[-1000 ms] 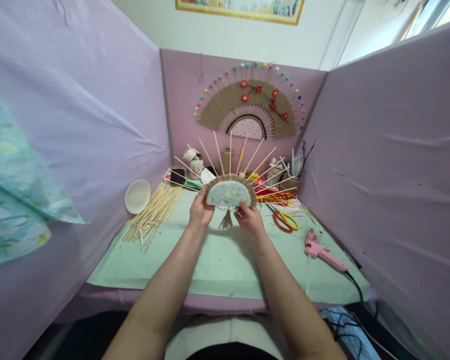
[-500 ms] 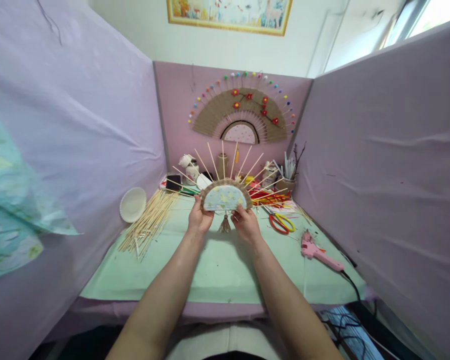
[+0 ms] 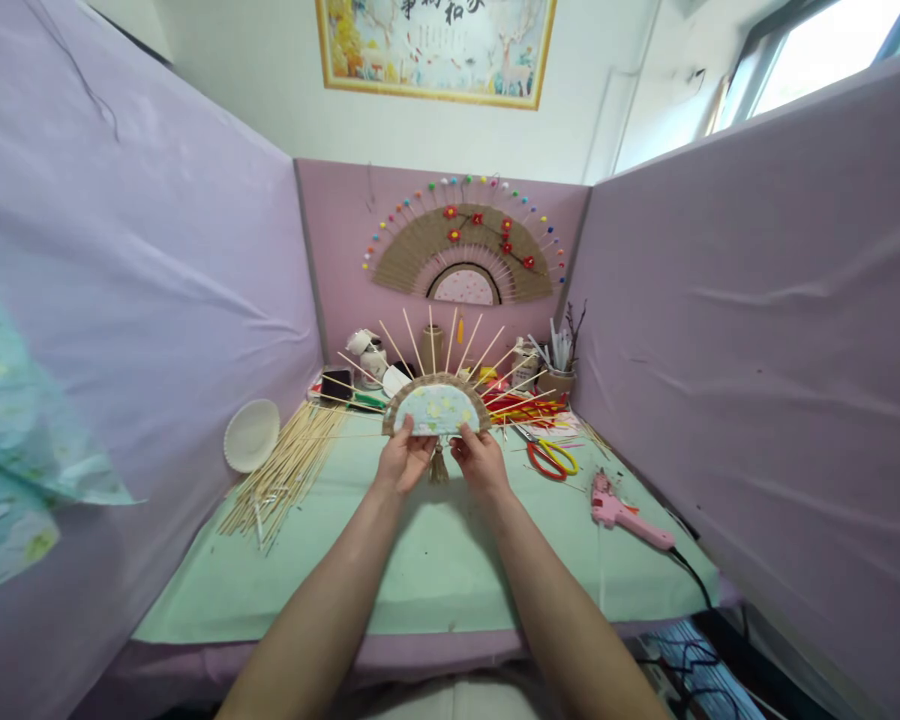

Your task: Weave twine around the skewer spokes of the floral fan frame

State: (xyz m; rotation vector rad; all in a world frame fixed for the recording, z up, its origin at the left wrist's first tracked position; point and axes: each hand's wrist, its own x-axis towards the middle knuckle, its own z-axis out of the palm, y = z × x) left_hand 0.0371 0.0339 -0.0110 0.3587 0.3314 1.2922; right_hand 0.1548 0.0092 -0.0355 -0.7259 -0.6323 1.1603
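Note:
A half-round fan piece [image 3: 436, 408], with pale blue floral cloth, a brown woven rim and thin sticks radiating upward, is held up over the table. My left hand [image 3: 405, 460] grips its lower left edge, thumb on the cloth. At the lower right edge, my right hand [image 3: 480, 460] pinches it, with the thumb in front. A brown tassel [image 3: 439, 466] hangs below the piece between both hands. The fingers behind the piece are partly hidden.
Loose sticks [image 3: 289, 465] and a white bowl [image 3: 252, 436] lie left. Scissors [image 3: 551, 458], red and yellow strips [image 3: 529, 408] and a pink glue gun [image 3: 630, 515] with a cord are right. A large flowered fan [image 3: 469, 240] hangs on the back panel.
The view has tilted up and shifted, so the scene sits lower and further left. My left hand has moved inward along the lower edge, its thumb now on the cloth.

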